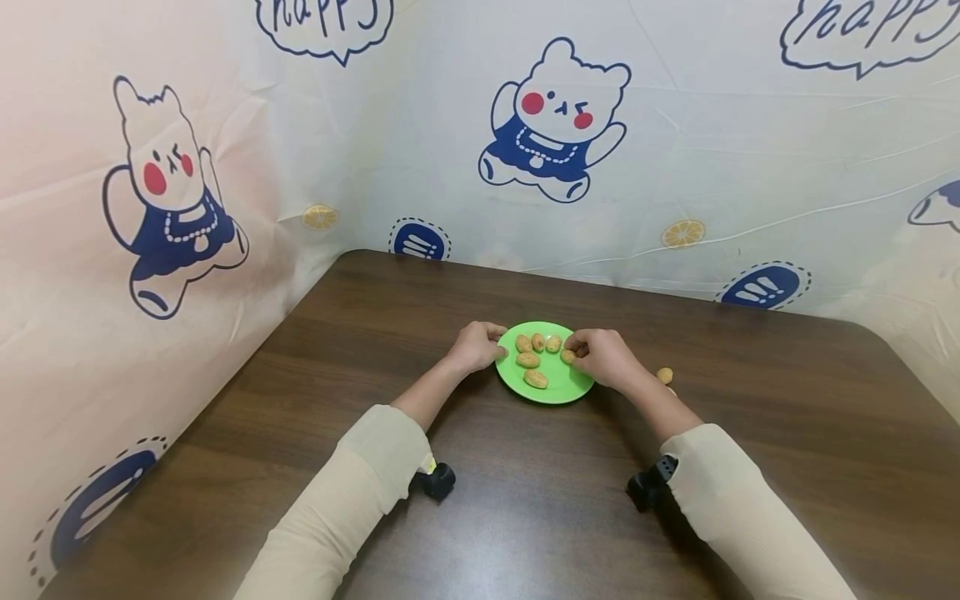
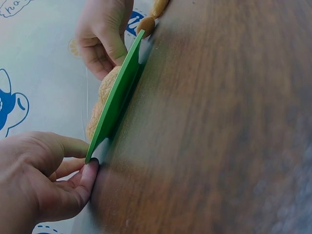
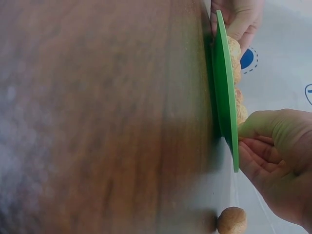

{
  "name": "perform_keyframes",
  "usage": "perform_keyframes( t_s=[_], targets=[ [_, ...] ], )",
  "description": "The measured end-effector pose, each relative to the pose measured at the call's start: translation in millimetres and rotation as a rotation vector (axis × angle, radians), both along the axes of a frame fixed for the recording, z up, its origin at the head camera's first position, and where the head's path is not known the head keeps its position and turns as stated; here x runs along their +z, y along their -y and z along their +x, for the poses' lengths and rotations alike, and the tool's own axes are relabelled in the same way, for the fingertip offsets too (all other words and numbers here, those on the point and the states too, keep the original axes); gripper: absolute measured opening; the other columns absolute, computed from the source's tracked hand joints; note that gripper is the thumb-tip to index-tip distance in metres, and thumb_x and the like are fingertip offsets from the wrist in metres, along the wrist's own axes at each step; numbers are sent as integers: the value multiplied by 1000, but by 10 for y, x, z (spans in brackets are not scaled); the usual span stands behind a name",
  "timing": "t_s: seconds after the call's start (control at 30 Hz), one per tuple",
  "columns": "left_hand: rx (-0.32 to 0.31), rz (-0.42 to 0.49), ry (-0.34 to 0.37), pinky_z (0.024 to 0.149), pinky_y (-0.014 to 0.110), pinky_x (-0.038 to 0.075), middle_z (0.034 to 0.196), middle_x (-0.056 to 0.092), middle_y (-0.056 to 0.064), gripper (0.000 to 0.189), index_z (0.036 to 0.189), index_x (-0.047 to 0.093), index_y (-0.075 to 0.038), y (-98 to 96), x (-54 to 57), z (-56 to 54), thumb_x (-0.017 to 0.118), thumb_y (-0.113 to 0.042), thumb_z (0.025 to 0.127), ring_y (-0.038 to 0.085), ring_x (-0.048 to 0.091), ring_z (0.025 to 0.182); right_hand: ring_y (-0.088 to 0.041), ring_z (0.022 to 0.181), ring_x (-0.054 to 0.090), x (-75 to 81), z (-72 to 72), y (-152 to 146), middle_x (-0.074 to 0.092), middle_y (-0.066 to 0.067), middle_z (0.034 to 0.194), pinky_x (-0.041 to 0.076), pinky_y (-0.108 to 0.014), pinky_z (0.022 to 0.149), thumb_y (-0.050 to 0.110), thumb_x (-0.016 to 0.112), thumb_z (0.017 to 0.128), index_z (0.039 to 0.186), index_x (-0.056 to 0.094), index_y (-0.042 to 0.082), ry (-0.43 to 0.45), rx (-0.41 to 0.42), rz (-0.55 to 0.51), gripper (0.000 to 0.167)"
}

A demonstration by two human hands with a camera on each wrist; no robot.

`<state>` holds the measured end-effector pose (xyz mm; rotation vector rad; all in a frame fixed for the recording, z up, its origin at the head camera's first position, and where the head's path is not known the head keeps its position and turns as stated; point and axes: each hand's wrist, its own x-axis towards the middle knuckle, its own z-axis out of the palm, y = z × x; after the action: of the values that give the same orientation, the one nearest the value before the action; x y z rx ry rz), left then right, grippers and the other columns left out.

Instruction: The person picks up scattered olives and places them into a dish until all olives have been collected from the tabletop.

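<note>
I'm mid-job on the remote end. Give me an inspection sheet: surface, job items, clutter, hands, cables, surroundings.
Surface: brown wood-grain table, with a pale glare toward the near side.
Job's things: green plate bearing five peanut-like nuts; a sixth nut at the right fingertips; two loose nuts right of the plate, one partly hidden by the forearm.
Clutter: nothing seen.
Left hand: pinches the plate's left rim.
Right hand: pinches the sixth nut at the plate's right side; whether that nut touches the plate cannot be told.
Cables: nothing seen.
Surroundings: pale printed backdrop behind the table; black wrist devices by both sleeve cuffs.
</note>
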<state>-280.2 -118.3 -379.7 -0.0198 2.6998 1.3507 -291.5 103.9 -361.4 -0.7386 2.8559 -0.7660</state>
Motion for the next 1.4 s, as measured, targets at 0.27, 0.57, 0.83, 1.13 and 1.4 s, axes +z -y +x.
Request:
perform_keyframes(
  t_s=[0.27, 0.57, 0.83, 1.13, 1.4],
  targets=[
    [2, -9, 0, 81, 29, 46, 112, 60, 11, 42, 128, 54, -1, -1, -7, -8, 63, -7, 87, 21, 54, 102, -25, 89, 58, 7, 1, -3, 64, -12, 94, 49, -35, 72, 1, 63, 83, 105, 66, -2, 20, -3, 3, 22],
    [8, -9, 6, 83, 31, 46, 116, 59, 12, 43, 129, 54, -2, -3, 0, 0, 63, -7, 87, 22, 53, 106, -26, 91, 58, 29, 9, -8, 63, -13, 97, 49, -34, 73, -3, 60, 83, 107, 64, -4, 44, 9, 3, 25],
    [13, -13, 12, 85, 32, 45, 118, 58, 12, 44, 129, 54, -3, -8, 6, 3, 63, -8, 87, 22, 52, 109, -26, 90, 60, 50, 46, -29, 64, -14, 95, 50, -33, 71, -5, 59, 79, 104, 65, -5, 27, 35, -4, 26],
    [9, -17, 2, 82, 31, 46, 115, 60, 11, 43, 129, 54, -2, -11, -8, -3, 63, -7, 87, 21, 53, 105, -29, 94, 60, 70, 60, -122, 63, -18, 102, 50, -35, 74, -3, 59, 81, 110, 62, -7, 25, 57, -6, 30],
    [14, -14, -1, 82, 30, 46, 114, 60, 12, 43, 128, 54, -1, -12, 0, 2, 64, -6, 86, 21, 54, 104, -31, 96, 59, 70, 47, -251, 61, -20, 107, 49, -37, 77, -1, 60, 83, 114, 59, -8, 16, 23, -23, 32]
  ],
)
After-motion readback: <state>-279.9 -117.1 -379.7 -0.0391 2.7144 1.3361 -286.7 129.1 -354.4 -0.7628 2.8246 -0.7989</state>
